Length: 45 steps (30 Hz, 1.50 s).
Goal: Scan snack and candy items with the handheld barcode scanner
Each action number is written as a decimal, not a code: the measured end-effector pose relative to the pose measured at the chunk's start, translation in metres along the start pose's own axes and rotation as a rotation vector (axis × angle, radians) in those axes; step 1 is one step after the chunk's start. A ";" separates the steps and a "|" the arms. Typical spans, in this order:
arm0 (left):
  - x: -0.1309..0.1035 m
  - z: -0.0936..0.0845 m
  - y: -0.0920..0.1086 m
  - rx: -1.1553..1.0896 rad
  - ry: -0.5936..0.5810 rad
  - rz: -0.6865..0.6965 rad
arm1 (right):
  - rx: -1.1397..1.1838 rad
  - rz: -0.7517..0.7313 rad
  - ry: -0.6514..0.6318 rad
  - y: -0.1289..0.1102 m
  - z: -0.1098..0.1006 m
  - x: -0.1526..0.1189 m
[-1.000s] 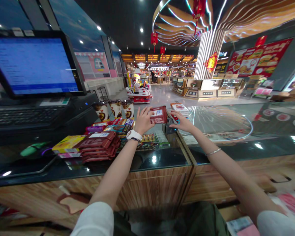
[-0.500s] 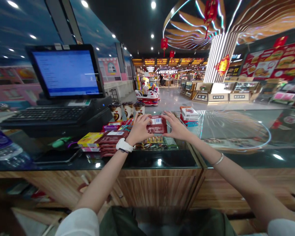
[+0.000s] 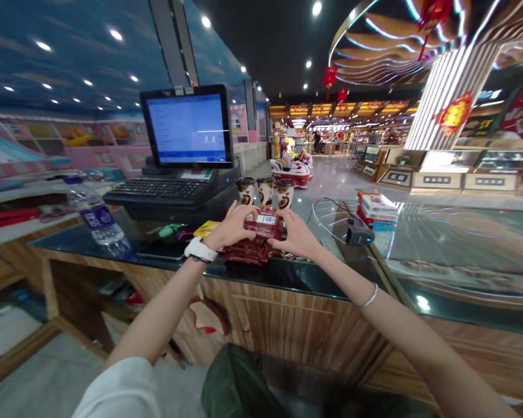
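My left hand (image 3: 234, 228) and my right hand (image 3: 298, 235) grip a flat maroon snack packet (image 3: 264, 224) by its two ends, fingers on top and thumbs at the near side. A white label with a barcode faces up on it. Directly beneath lies a stack of similar maroon packets (image 3: 246, 253); whether the held packet touches the stack I cannot tell. To the left, partly behind my left wrist, is a yellow box (image 3: 207, 227). Three lidded paper cups (image 3: 265, 191) stand just beyond my hands.
A monitor (image 3: 187, 128) and keyboard (image 3: 159, 190) occupy the counter's left. Nearer stand a water bottle (image 3: 99, 217) and a green object (image 3: 172, 230). On the right are a small black device (image 3: 359, 232) with a cable and a stack of boxes (image 3: 378, 210) on the glass counter.
The view has swung left. Both hands have brought the maroon packet left, from beside the stack to above it. The black device, formerly hidden behind my right arm, now shows.
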<state>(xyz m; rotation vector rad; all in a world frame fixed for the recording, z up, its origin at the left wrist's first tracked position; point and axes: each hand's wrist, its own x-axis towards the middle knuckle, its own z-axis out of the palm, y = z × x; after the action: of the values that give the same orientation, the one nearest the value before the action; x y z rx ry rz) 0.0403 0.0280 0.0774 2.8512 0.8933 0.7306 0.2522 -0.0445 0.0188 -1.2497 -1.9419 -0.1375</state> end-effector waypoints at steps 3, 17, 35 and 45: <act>-0.002 -0.005 -0.019 -0.024 -0.033 -0.040 | 0.049 0.074 -0.020 -0.009 0.019 0.010; -0.008 0.000 -0.047 -0.160 -0.146 -0.145 | 0.162 0.117 0.033 -0.040 0.056 -0.023; -0.097 0.079 0.001 0.060 0.505 -0.223 | 0.180 0.132 0.156 -0.041 0.084 -0.042; -0.095 0.085 0.003 0.082 0.550 -0.313 | 0.145 0.105 0.121 -0.040 0.085 -0.045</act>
<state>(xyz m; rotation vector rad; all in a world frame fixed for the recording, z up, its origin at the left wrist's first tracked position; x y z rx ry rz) 0.0126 -0.0205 -0.0370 2.5027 1.4157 1.4889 0.1798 -0.0558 -0.0558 -1.2155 -1.7470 -0.0177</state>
